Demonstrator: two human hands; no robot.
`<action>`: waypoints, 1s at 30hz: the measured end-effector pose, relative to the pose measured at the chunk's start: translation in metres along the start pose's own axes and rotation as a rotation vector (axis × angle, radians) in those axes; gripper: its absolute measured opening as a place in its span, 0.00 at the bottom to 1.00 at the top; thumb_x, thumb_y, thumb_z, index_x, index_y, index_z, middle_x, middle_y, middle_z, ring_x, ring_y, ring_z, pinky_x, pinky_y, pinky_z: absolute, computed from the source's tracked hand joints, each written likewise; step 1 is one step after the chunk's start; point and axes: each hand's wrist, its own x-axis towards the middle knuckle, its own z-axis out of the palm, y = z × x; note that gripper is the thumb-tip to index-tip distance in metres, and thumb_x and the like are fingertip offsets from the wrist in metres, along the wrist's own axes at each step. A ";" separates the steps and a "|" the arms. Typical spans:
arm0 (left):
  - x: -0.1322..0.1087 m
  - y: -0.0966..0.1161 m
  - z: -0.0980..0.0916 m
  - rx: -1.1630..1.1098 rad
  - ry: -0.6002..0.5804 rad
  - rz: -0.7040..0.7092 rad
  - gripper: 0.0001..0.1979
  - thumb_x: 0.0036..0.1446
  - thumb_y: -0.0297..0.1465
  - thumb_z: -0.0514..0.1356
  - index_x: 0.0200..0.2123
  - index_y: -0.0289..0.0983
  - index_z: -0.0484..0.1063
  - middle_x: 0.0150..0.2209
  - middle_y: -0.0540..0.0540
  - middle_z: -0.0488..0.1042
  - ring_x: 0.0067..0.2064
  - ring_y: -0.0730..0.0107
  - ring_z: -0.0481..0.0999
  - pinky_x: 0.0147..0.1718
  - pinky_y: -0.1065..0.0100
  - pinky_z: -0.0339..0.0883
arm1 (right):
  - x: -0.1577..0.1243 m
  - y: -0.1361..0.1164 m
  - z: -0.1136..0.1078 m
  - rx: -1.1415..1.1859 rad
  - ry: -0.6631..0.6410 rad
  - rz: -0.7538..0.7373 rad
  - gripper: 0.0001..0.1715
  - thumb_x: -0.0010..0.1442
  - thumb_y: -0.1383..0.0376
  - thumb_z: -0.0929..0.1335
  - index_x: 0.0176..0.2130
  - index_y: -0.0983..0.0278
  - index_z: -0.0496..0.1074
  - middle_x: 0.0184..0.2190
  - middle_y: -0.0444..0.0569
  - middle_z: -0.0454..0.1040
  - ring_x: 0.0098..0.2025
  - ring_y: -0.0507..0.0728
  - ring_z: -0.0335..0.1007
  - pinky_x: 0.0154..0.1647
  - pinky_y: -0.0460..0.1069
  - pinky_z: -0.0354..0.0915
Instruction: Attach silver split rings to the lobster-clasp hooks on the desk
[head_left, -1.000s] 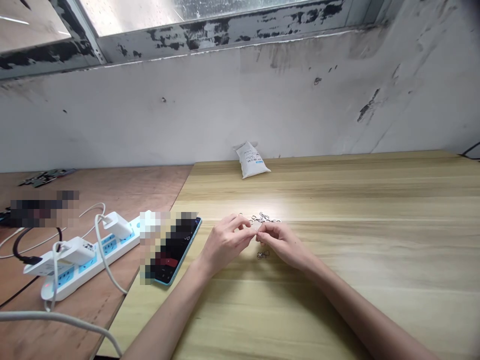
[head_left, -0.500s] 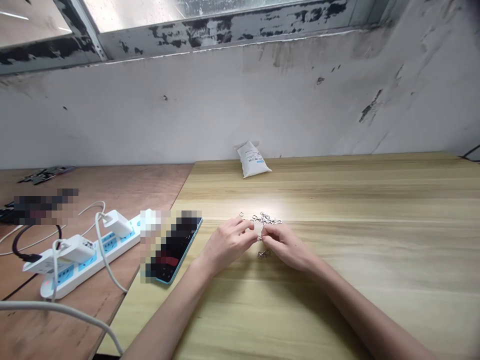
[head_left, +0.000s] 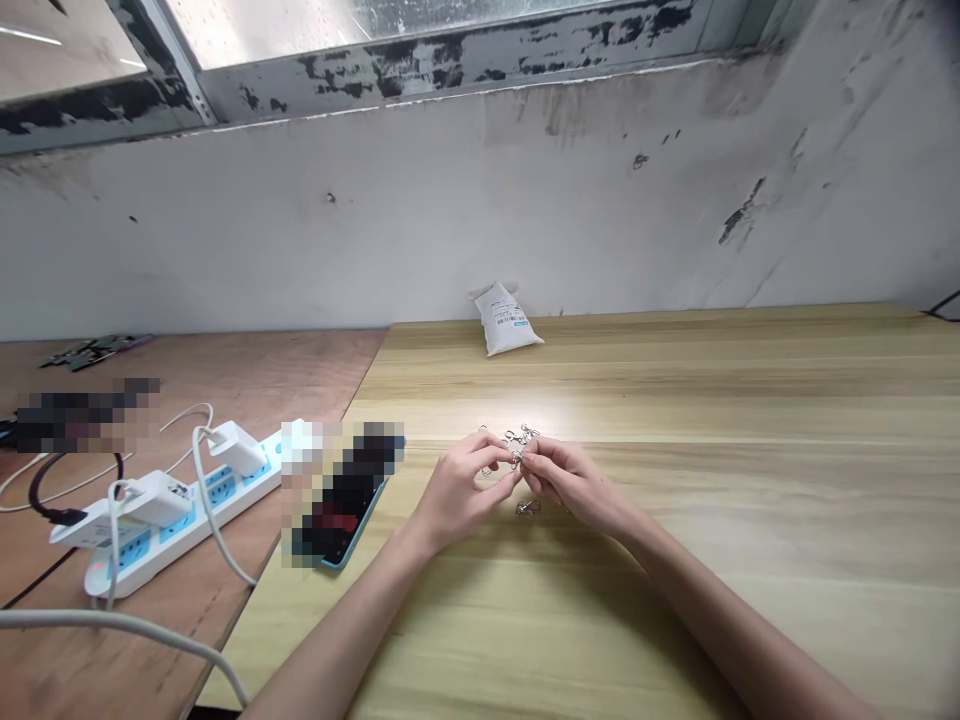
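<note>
My left hand and my right hand meet fingertip to fingertip over the light wooden table. Both pinch a small metal clasp between thumb and fingers. Just beyond the fingers lies a little heap of metal rings and clasps. One more joined clasp lies on the table below my hands.
A phone lies left of my left hand at the table's edge. Further left on a darker board sits a white and blue power strip with chargers and cables. A small white bag leans near the wall.
Both hands have risen slightly and drawn closer together around the small clasp. The clasp on the table below them has stayed put.
</note>
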 end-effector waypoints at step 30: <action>0.002 -0.009 -0.017 0.242 -0.159 0.099 0.06 0.64 0.28 0.54 0.38 0.38 0.71 0.38 0.46 0.74 0.42 0.66 0.73 0.41 0.64 0.67 | -0.001 0.004 -0.001 -0.376 0.131 -0.125 0.20 0.64 0.52 0.63 0.33 0.64 0.73 0.24 0.44 0.68 0.24 0.50 0.57 0.24 0.47 0.54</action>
